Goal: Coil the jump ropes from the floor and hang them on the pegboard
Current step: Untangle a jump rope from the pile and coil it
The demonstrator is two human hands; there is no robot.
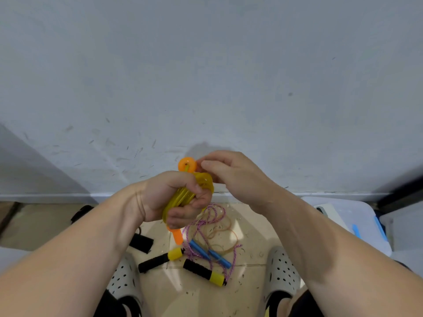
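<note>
Floor tiles in a tan colour [194, 298] fill the bottom. At the lower left stands a white plastic clog with holes [123, 277], and a small black block [140, 242] lies just beside it. Above them the left hand [169, 197] is held up in front of the pale grey wall [206, 65]. Its fingers [180, 216] are curled tight around a see-through yellow plastic jump rope [204, 185], which is bunched in loops inside the fist. One round orange handle [187, 165] sticks up out of the fist, and a second orange handle [178, 236] hangs down under it. The right hand [231, 172] is just beside the top handle. Its fingers are bent, with thumb and first finger close together, but whether they pinch anything cannot be told. On the floor between the feet lie a rope with black-and-yellow foam handles [206, 271] and a pink-purple string rope with blue handles [210, 252], tangled together. The other white clog [281, 271] stands to the right. A clear plastic box with blue clips [343, 216] sits at the far right.
</note>
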